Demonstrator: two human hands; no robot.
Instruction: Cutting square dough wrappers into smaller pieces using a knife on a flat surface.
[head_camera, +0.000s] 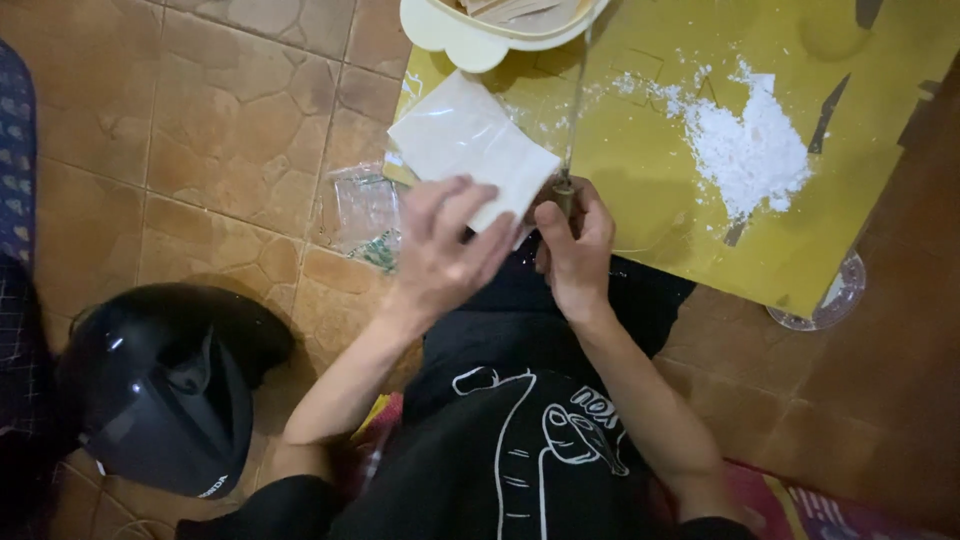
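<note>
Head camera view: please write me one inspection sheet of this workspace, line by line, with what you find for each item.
Surface: yellow board lying on a brown tiled floor.
Job's things: white plastic bag; thin clear tube standing up from the right hand.
Clutter: white powder pile on the board; cream tray at its top edge; clear packet on the floor; round clear lid under the board's corner.
Grippers: left hand pinches the bag; right hand grips the tube's base.
Cables: nothing seen.
Surroundings: black helmet on the floor at the left.
</note>
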